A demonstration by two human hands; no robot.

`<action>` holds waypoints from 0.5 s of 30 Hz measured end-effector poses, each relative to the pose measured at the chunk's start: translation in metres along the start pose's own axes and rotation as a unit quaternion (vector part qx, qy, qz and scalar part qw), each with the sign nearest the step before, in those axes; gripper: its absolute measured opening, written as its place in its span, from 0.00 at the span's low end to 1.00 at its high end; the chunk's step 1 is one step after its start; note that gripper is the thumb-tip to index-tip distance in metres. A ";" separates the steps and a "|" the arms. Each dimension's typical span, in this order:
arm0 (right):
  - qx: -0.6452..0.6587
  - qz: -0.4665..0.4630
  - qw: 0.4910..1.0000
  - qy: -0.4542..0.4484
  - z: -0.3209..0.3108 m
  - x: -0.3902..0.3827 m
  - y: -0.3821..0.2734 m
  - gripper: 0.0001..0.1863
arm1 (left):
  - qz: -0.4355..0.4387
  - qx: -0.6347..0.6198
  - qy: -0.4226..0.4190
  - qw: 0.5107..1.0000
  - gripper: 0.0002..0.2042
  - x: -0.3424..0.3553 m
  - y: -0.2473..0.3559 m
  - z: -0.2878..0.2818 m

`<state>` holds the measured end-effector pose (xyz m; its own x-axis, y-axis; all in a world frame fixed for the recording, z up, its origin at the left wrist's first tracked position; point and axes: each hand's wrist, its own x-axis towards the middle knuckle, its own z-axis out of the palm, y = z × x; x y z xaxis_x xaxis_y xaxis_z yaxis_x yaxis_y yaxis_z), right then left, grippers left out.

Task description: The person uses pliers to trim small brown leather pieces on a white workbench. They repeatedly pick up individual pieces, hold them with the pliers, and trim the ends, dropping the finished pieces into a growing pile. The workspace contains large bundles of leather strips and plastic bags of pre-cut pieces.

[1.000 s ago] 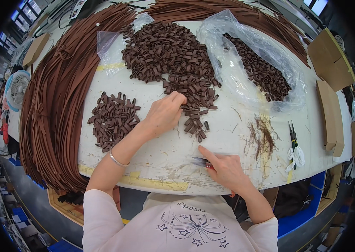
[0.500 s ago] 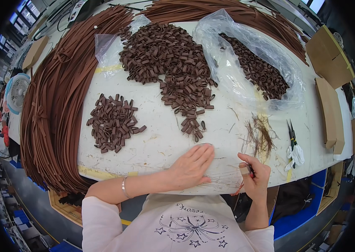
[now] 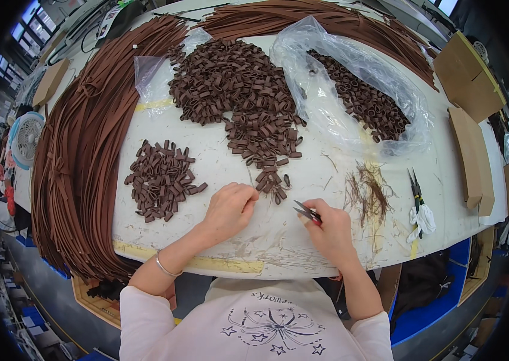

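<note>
My left hand (image 3: pixel 229 210) is closed in a pinch just left of the near tip of the big pile of brown loops (image 3: pixel 236 84). What its fingertips hold, if anything, is too small to make out. In my right hand (image 3: pixel 331 234) is a pair of thread snips (image 3: pixel 308 213) with dark blades and a bit of red at the grip. The blades point left, toward the few loops at the pile's tip, and do not touch them. A smaller heap of the same loops (image 3: pixel 161 180) lies to the left of my left hand.
Long brown strips (image 3: pixel 80 162) drape over the table's left side, with more strips (image 3: pixel 302 15) along the back. At right are a clear plastic bag (image 3: pixel 414 129) of loops, a tangle of thread scraps (image 3: pixel 369 192), pliers (image 3: pixel 416 189) and cardboard pieces (image 3: pixel 470 162).
My left hand, flat on the table before, has lifted, moved left and closed into a pinch. My right hand has moved left and forward, bringing the snips' blades into view.
</note>
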<state>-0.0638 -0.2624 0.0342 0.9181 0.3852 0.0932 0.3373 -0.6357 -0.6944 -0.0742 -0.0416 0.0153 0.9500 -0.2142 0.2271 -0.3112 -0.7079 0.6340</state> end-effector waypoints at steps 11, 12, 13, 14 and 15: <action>-0.106 -0.009 0.994 -0.022 0.034 0.038 0.005 0.10 | -0.194 -0.229 0.011 0.954 0.05 -0.019 0.022 0.003; -0.075 0.000 0.997 -0.019 0.031 0.036 0.004 0.10 | -0.228 -0.263 0.011 0.937 0.05 -0.018 0.024 0.003; -0.043 0.009 0.999 -0.016 0.027 0.035 0.004 0.09 | -0.261 -0.297 0.011 0.918 0.05 -0.017 0.024 0.003; -0.014 0.039 0.999 -0.019 0.022 0.035 0.003 0.09 | -0.226 -0.253 0.007 0.941 0.05 -0.015 0.023 0.003; 0.016 0.068 0.997 -0.023 0.018 0.035 0.002 0.08 | -0.191 -0.208 0.003 0.959 0.05 -0.012 0.022 0.004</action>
<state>-0.0350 -0.2386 0.0228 0.9445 0.3265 -0.0358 0.2020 -0.6633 -0.7205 -0.0922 -0.0573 0.0233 0.9970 0.0117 -0.0770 0.0752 -0.4033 0.9120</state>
